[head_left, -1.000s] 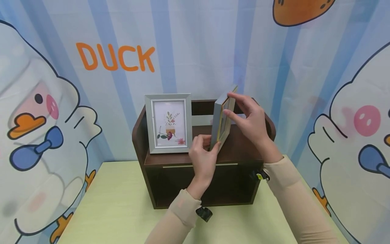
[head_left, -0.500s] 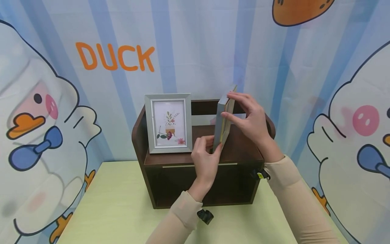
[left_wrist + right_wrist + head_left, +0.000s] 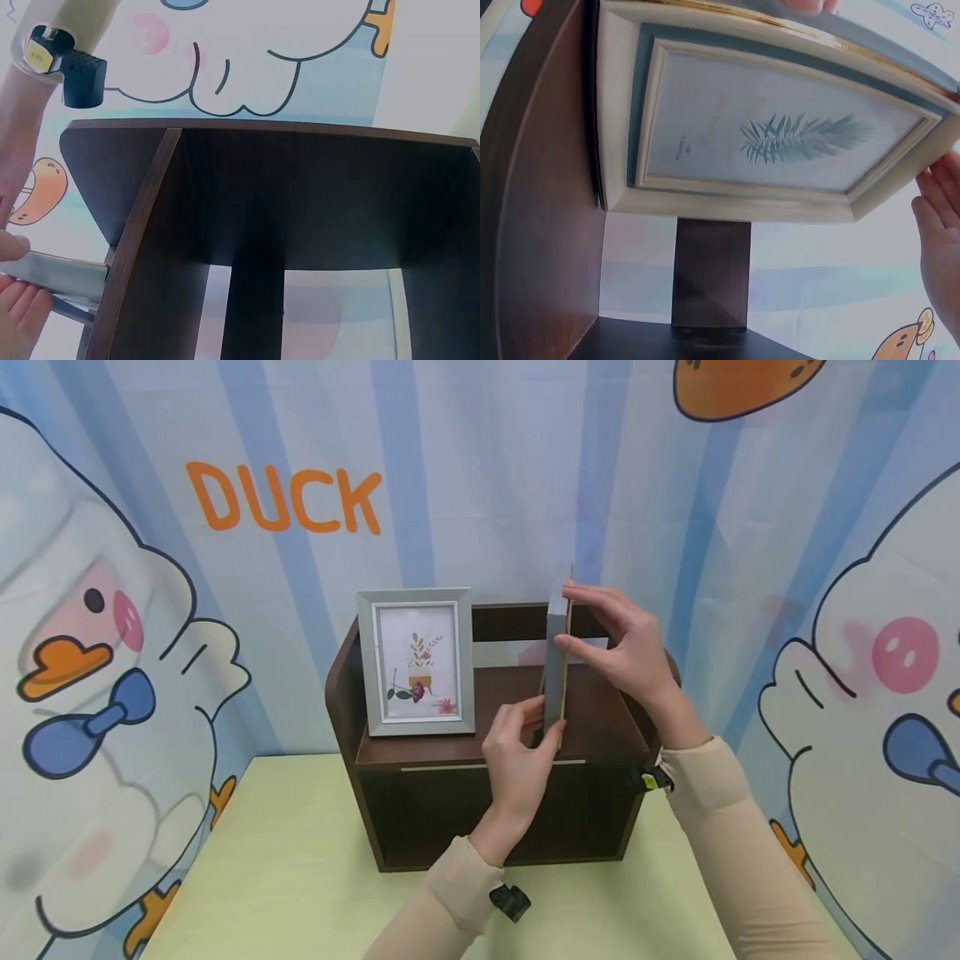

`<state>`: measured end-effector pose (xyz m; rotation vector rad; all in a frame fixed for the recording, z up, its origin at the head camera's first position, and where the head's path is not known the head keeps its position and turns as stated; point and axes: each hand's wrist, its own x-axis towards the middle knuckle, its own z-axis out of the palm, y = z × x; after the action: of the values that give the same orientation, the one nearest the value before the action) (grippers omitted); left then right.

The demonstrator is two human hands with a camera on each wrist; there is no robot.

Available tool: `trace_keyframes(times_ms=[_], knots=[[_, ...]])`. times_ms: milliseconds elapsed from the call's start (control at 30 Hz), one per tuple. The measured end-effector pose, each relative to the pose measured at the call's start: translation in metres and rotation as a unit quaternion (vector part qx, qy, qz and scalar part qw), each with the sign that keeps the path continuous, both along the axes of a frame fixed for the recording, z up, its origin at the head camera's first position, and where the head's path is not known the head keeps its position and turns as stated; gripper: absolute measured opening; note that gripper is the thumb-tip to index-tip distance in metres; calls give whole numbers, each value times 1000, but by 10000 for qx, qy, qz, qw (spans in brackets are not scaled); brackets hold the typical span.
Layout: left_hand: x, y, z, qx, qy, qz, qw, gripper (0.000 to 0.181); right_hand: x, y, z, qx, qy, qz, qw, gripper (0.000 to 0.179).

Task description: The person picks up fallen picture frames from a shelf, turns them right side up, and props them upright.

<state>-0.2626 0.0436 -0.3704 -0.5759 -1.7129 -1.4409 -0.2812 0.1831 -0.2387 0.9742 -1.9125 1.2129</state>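
Here both hands hold a grey picture frame (image 3: pixel 556 664) upright and edge-on to the head camera on top of the dark brown shelf unit (image 3: pixel 600 727), right of a second grey-framed flower picture (image 3: pixel 416 662) that stands facing the near side. The left hand (image 3: pixel 525 760) pinches the frame's lower near corner between thumb and curled fingers, while the right hand (image 3: pixel 626 647) grips its upper part, fingers bent over the top edge. From the right wrist, the frame's front (image 3: pixel 780 139) shows a leaf print.
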Motion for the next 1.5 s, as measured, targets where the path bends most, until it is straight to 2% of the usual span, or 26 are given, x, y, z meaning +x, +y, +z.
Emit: trace_keyframes(times_ms=[400,633,733,833,1200,1367,1500], knots=[[3,5,0,-167,-20,-219,9996,34,-9,9,0,16,36,425,9991,50],[6,8,2,-280,-71,-310,9991,37,-29,21,-11,-19,-52,603,9982,53],[7,10,1,-374,-164,-337,9986,37,-33,24,-13,-42,-63,701,9975,53],[7,11,1,-439,-226,-333,9982,37,-34,26,-14,-64,-77,754,9971,53],[6,13,-3,-403,-105,-431,9982,36,-34,27,-16,-290,-181,920,9952,50],[3,7,-3,-266,-47,-286,9992,29,-34,27,-15,-231,-162,854,9959,51],[0,4,-4,-276,-233,-82,9993,25,-34,26,-14,-191,-128,839,9962,51]])
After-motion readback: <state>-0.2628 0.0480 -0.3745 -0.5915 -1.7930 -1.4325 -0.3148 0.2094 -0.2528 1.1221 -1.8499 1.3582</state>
